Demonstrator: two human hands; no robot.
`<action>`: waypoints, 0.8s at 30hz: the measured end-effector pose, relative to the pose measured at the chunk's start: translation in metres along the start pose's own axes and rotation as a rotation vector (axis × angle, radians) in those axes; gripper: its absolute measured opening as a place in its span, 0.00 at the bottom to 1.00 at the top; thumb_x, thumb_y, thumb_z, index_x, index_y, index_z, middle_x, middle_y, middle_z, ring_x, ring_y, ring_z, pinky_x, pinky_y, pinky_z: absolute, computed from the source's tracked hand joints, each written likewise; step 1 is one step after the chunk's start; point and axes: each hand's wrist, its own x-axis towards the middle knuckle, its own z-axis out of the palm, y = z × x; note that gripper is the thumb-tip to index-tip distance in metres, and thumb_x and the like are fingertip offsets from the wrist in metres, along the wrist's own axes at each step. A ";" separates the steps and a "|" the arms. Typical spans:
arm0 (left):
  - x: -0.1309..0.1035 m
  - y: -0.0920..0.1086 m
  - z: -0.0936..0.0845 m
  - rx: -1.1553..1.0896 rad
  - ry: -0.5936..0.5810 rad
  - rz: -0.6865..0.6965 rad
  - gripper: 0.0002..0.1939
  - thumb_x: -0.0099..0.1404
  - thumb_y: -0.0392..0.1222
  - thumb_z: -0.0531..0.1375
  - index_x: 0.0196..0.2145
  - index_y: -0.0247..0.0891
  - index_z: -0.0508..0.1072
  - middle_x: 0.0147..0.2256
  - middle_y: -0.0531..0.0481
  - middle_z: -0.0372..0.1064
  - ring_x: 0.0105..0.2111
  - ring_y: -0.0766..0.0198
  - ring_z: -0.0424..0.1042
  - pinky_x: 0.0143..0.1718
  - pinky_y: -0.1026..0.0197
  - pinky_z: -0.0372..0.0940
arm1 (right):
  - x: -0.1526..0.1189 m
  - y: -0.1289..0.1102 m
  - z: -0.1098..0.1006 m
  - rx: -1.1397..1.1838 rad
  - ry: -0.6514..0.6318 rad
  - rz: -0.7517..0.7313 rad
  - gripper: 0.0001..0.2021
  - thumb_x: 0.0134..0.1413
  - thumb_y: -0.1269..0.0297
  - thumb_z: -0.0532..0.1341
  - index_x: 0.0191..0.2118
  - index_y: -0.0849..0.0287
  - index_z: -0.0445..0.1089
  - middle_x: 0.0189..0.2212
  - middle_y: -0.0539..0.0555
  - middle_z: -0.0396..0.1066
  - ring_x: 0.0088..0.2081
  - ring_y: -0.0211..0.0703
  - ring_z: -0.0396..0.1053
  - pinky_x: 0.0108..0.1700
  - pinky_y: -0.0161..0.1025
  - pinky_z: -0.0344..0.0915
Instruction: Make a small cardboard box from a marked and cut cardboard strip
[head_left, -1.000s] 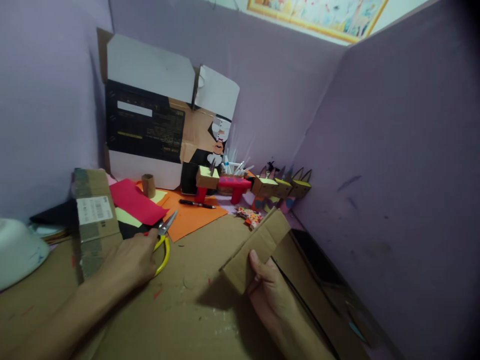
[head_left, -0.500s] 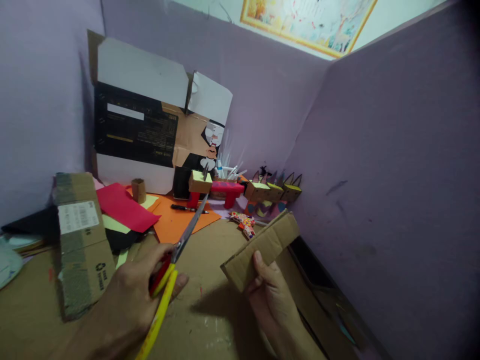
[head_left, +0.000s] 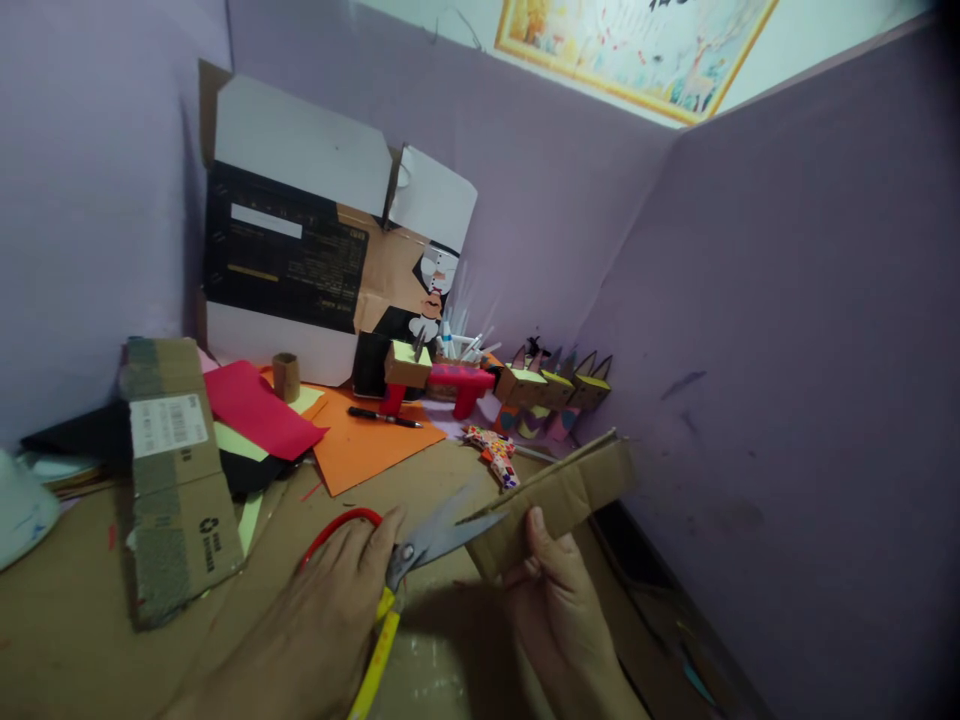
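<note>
The left hand has its grip around the scissors, blades wide at one end of the cardboard piece. The right hand's grip pinches it above the surface. Probably lining up a cut; snipping needs steady holding.

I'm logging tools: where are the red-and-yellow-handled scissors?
In the head view, the scissors are low, left of centre, in the left hand, blades open at the brown cardboard strip.

Scissors: red, yellow, silver-grey. Cardboard strip: plain brown. Crimson sheet. Orange sheet. Pen: black. Box: black, white and tan, cartoon figure printed. Patterned scrap: multicoloured on white. Wall: lilac. Surface: brown.
</note>
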 end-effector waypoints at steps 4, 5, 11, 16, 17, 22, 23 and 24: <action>-0.007 0.007 -0.004 0.027 -0.075 -0.018 0.37 0.48 0.31 0.49 0.59 0.36 0.54 0.55 0.41 0.61 0.55 0.51 0.60 0.52 0.50 0.59 | -0.001 0.003 -0.003 -0.068 -0.069 -0.042 0.06 0.38 0.65 0.70 0.27 0.55 0.74 0.27 0.48 0.78 0.28 0.39 0.73 0.32 0.34 0.66; -0.008 0.008 -0.005 0.036 -0.101 -0.028 0.37 0.49 0.31 0.49 0.60 0.36 0.53 0.56 0.40 0.60 0.56 0.51 0.58 0.53 0.49 0.58 | -0.001 0.004 -0.004 -0.078 -0.079 -0.051 0.06 0.39 0.65 0.69 0.23 0.56 0.73 0.26 0.48 0.77 0.29 0.39 0.73 0.35 0.36 0.67; -0.002 0.008 -0.002 0.040 -0.211 -0.085 0.41 0.48 0.32 0.51 0.61 0.35 0.50 0.57 0.40 0.57 0.57 0.50 0.55 0.54 0.49 0.56 | -0.002 0.006 -0.005 -0.064 -0.034 -0.071 0.07 0.38 0.66 0.70 0.21 0.57 0.71 0.25 0.47 0.77 0.29 0.36 0.73 0.36 0.33 0.67; 0.002 0.009 -0.003 0.037 -0.270 -0.102 0.42 0.47 0.34 0.52 0.62 0.35 0.49 0.57 0.39 0.57 0.57 0.49 0.56 0.54 0.48 0.56 | -0.004 0.005 -0.003 -0.087 -0.058 -0.074 0.08 0.37 0.65 0.70 0.19 0.58 0.70 0.23 0.47 0.76 0.25 0.35 0.72 0.33 0.32 0.67; 0.002 0.010 -0.003 0.037 -0.285 -0.100 0.42 0.46 0.34 0.52 0.62 0.35 0.49 0.57 0.39 0.57 0.57 0.49 0.56 0.53 0.48 0.57 | -0.004 0.005 -0.003 -0.093 -0.065 -0.077 0.10 0.37 0.65 0.70 0.17 0.58 0.69 0.22 0.47 0.75 0.25 0.36 0.71 0.33 0.33 0.68; 0.003 0.010 0.004 0.080 -0.315 -0.119 0.39 0.52 0.32 0.50 0.62 0.33 0.46 0.57 0.37 0.56 0.55 0.48 0.58 0.53 0.45 0.56 | -0.004 0.005 -0.003 -0.107 -0.085 -0.050 0.08 0.36 0.63 0.71 0.22 0.57 0.72 0.24 0.48 0.76 0.28 0.38 0.73 0.39 0.37 0.68; 0.003 0.009 0.007 0.082 -0.309 -0.119 0.37 0.54 0.31 0.48 0.62 0.34 0.46 0.57 0.37 0.56 0.54 0.49 0.59 0.53 0.46 0.57 | -0.004 0.005 -0.003 -0.107 -0.089 -0.046 0.08 0.36 0.63 0.71 0.23 0.57 0.72 0.25 0.48 0.77 0.29 0.39 0.74 0.41 0.38 0.68; 0.003 0.009 0.009 0.081 -0.298 -0.115 0.36 0.55 0.30 0.46 0.62 0.34 0.47 0.57 0.38 0.57 0.53 0.50 0.60 0.52 0.47 0.57 | -0.004 0.005 -0.003 -0.111 -0.094 -0.042 0.07 0.36 0.63 0.71 0.23 0.57 0.72 0.26 0.49 0.77 0.30 0.40 0.74 0.42 0.38 0.68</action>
